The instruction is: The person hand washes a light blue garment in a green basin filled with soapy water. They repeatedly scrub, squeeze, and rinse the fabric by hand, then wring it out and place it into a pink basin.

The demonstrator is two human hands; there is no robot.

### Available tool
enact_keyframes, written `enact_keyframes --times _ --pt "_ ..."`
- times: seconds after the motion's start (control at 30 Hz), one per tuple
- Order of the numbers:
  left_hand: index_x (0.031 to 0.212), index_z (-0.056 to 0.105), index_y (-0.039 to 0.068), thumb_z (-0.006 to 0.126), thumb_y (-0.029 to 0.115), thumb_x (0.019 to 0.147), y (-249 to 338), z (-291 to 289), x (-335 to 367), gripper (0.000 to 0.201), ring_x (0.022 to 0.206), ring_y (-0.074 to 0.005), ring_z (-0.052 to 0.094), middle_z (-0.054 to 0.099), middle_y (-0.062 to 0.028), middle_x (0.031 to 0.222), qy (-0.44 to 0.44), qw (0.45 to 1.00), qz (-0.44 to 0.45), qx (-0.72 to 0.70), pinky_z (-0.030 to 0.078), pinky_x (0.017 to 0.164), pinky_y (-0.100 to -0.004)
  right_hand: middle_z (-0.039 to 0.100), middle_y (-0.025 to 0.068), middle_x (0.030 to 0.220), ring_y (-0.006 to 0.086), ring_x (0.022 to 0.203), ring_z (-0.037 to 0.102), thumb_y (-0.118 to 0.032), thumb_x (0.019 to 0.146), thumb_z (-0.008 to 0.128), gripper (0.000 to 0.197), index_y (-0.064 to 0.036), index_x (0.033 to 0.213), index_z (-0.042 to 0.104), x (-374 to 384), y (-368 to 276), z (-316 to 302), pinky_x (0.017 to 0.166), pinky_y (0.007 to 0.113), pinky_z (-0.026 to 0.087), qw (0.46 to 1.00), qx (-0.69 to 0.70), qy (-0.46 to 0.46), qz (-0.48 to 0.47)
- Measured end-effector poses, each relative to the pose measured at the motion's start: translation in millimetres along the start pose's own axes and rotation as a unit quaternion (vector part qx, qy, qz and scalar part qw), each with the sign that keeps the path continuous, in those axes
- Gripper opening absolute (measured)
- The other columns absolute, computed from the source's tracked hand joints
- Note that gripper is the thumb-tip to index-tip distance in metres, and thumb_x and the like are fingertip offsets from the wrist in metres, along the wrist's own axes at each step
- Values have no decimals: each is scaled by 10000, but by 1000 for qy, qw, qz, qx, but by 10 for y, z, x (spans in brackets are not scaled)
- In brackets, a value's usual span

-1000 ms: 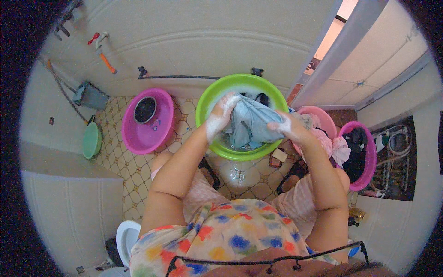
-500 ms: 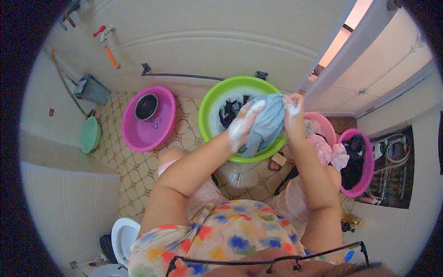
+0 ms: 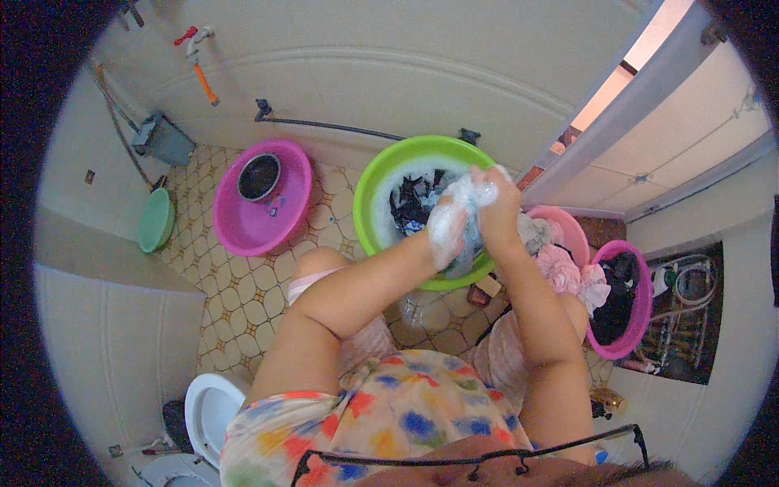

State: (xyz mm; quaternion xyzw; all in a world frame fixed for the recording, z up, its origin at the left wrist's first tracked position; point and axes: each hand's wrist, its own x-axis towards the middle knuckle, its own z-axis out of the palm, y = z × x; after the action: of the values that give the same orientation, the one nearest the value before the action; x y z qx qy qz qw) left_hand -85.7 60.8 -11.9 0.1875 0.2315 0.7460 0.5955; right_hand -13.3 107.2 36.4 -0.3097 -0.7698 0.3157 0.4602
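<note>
Over the right side of a lime-green basin [image 3: 369, 174] of suds, both my hands meet, covered in foam. My left hand [image 3: 448, 226] is closed on a wet light-blue cloth [image 3: 466, 261] that hangs down into the basin. Pressed close against it, my right hand [image 3: 497, 201] grips the upper part of the same cloth, its fingers curled. Foam hides most of the cloth between the hands. Dark clothes [image 3: 415, 199] lie in the suds to the left of my hands.
Left stands a magenta basin [image 3: 251, 231] with a dark round bowl [image 3: 260, 177]. Pink clothes [image 3: 560, 268] fill a pink basin [image 3: 572, 231] at right, beside a magenta tub [image 3: 645, 312] of black clothes. A soap bar [image 3: 488, 284] lies near the green basin. An orange-hosed tap [image 3: 195, 49] is on the wall.
My hands have come together, and the blue cloth, spread between them before, is now bunched and lower. More foam covers my hands. The view has shifted slightly.
</note>
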Motion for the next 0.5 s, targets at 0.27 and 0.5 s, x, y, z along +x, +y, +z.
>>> enact_keyframes --times 0.27,0.5 --pt "993 530 117 423 354 875 50 -22 -82 286 921 -180 545 573 -29 977 -69 997 -30 -25 447 804 -329 518 142 630 308 539 514 -241 793 545 233 -67 642 508 -299 -127 81 499 397 398 991 -19 -28 -126" --pt "861 557 128 472 362 853 111 227 -143 249 747 -201 568 593 -36 801 120 990 -54 45 464 695 -342 567 132 670 318 561 562 -281 760 580 218 -86 665 560 -263 9 29 514 395 447 994 -57 -32 -85"
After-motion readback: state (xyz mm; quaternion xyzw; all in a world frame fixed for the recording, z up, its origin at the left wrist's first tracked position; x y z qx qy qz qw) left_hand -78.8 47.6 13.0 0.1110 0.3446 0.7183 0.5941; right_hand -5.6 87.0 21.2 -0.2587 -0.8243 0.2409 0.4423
